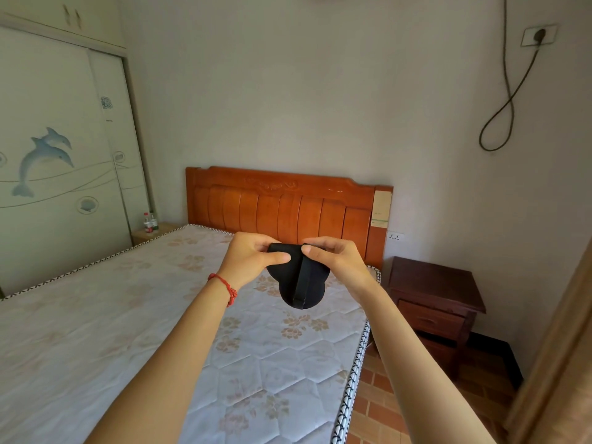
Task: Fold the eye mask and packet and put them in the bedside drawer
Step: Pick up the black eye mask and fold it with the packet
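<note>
A black eye mask point(298, 280) hangs folded in half in the air above the bare mattress, its strap running down the middle. My left hand point(253, 257) pinches its upper left edge between thumb and fingers. My right hand point(333, 257) pinches the upper right edge the same way. Both hands are raised in front of the wooden headboard. The dark wooden bedside table point(435, 283) stands right of the bed, and its upper drawer point(431, 318) looks closed. No packet is in view.
The quilted floral mattress point(160, 331) fills the lower left. An orange wooden headboard point(282, 203) stands behind the hands. A small stand with bottles point(150, 223) sits at the far left, next to a wardrobe with dolphin pictures point(48, 155). Brick-pattern floor point(384, 395) lies right of the bed.
</note>
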`<state>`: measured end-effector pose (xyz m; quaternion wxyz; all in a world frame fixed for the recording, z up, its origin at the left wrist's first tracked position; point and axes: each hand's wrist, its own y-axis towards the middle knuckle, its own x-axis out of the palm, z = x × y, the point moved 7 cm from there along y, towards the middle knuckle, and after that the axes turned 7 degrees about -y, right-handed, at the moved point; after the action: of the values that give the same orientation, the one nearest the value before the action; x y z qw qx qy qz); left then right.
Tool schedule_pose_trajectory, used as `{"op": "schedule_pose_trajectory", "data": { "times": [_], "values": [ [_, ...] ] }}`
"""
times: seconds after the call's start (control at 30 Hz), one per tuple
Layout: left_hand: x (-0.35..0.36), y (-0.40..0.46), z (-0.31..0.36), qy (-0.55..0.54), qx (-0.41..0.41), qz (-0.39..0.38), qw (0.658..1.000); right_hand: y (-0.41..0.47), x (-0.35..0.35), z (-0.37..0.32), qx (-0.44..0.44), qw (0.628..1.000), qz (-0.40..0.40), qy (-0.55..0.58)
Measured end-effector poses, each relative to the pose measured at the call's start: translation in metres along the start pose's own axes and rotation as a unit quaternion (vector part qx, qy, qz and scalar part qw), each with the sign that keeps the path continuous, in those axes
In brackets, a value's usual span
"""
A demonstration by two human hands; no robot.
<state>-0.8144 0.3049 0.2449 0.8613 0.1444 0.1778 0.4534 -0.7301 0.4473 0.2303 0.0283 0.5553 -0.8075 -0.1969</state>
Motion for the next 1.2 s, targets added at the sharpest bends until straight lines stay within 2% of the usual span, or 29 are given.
{"op": "schedule_pose_trajectory", "data": {
  "times": [0.53,0.73,0.83,0.97,1.2],
  "values": [
    [0.002,-0.009,0.002,0.006,0.014,-0.006,1.0,-0.004,-0.009,0.002,-0.034,0.997,0.065,-0.007],
    [-0.004,-0.01,-0.002,0.022,0.02,0.018,0.999,-0.006,-0.016,0.007,-0.024,0.996,0.088,0.021],
    [-0.009,-0.012,-0.005,0.006,0.016,0.045,0.999,-0.007,-0.021,0.016,0.002,0.993,0.111,0.046],
    [-0.022,-0.013,-0.014,-0.071,-0.01,0.113,0.991,-0.013,-0.03,0.027,0.037,0.984,0.145,0.098],
    [-0.035,-0.022,-0.037,-0.215,-0.061,0.227,0.948,-0.02,-0.034,0.04,0.083,0.963,0.181,0.182]
  ]
}}
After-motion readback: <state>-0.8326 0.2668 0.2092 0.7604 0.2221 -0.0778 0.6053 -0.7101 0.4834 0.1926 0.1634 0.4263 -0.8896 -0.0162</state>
